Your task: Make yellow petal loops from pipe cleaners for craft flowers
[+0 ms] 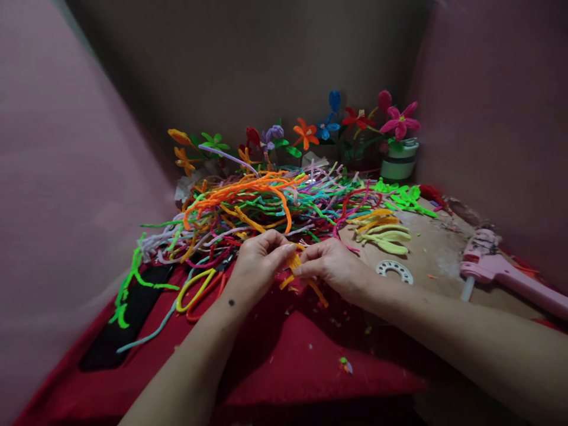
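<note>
Between my two hands is a small orange-yellow piece of pipe cleaner (293, 261), bent and with loose ends hanging down. My left hand (262, 260) pinches its left side between thumb and forefinger. From the other side, my right hand (326, 265) closes its fingertips on the same piece. Just beyond the hands lies a big tangled heap of coloured pipe cleaners (248, 204), with bright orange ones on top. Scissors with yellow and red handles (195, 293) lie left of my left wrist, their blades mostly hidden.
A pink glue gun (497, 266) rests on cardboard (437, 248) at right, near a white ring with holes (394, 271) and yellow petal loops (386, 236). A black phone-like slab (128, 325) lies left. Pipe-cleaner flowers (306, 133) and a striped pot (399, 161) stand behind.
</note>
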{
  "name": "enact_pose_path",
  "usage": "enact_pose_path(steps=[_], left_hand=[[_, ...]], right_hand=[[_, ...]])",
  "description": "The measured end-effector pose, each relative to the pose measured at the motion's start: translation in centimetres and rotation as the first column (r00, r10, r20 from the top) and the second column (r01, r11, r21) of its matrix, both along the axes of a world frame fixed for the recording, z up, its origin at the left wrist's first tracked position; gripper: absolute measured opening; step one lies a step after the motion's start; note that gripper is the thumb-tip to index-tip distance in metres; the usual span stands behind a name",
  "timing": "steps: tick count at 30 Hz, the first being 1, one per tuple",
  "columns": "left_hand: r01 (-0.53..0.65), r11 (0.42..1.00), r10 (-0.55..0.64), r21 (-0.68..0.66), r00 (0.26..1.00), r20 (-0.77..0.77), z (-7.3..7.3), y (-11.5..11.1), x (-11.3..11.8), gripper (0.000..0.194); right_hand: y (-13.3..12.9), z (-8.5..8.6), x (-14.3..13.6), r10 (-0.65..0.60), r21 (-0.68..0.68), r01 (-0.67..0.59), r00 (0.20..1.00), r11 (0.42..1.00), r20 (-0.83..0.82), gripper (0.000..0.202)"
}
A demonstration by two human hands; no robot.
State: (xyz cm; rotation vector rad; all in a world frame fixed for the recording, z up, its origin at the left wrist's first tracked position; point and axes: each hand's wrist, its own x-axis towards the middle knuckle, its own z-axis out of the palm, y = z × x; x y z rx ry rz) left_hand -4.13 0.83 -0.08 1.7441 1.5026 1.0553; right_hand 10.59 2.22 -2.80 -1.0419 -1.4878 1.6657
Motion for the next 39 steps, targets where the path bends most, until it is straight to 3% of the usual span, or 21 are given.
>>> enact_pose_path(steps=[3, 5, 10, 12, 20, 28, 34, 39], left_hand=[[-0.064, 0.979, 0.107, 0.196, 0.97, -0.216, -0.4, -0.1, 0.2, 0.016], [-0.086, 0.969, 0.136, 0.23, 0.968, -0.21, -0.4, -0.1, 0.2, 0.014], [-0.007, 0.997, 0.018, -0.074, 0.989, 0.145, 0.1, 0.2, -0.2, 0.024], [0.031, 0.994, -0.008, -0.106, 0.977, 0.214, 0.4, 0.2, -0.3, 0.029], [-0.03, 0.996, 0.046, -0.09, 0.98, 0.191, 0.4, 0.1, -0.1, 0.021], [-0.053, 0.995, 0.06, -0.085, 0.995, 0.079, 0.2, 0.4, -0.4, 0.025], [0.117, 0.958, -0.016, -0.262, 0.933, 0.36, -0.3, 0.6, -0.8, 0.027], [0.226, 0.944, -0.101, -0.24, 0.891, 0.442, -0.1, 0.7, -1.3, 0.022]], right_hand=[[0.0, -0.1, -0.1, -0.002, 0.001, 0.002, 1.0, 1.0, 0.003, 0.016], [0.1, -0.1, -0.2, -0.018, -0.015, 0.018, 1.0, 1.0, -0.004, 0.017], [0.3, -0.2, -0.3, -0.07, -0.072, 0.068, 0.997, 0.995, -0.035, 0.016], [0.4, -0.2, -0.3, -0.076, -0.071, 0.074, 0.997, 0.995, -0.031, 0.016], [0.3, -0.1, -0.3, -0.081, -0.097, 0.077, 0.996, 0.992, -0.041, 0.013], [0.1, -0.1, -0.1, -0.054, -0.018, 0.055, 0.998, 0.998, 0.014, 0.018], [0.1, -0.4, -0.2, -0.079, -0.054, 0.076, 0.995, 0.996, -0.054, 0.015], [0.3, -0.5, -0.2, -0.1, -0.112, 0.085, 0.986, 0.99, -0.136, 0.012]])
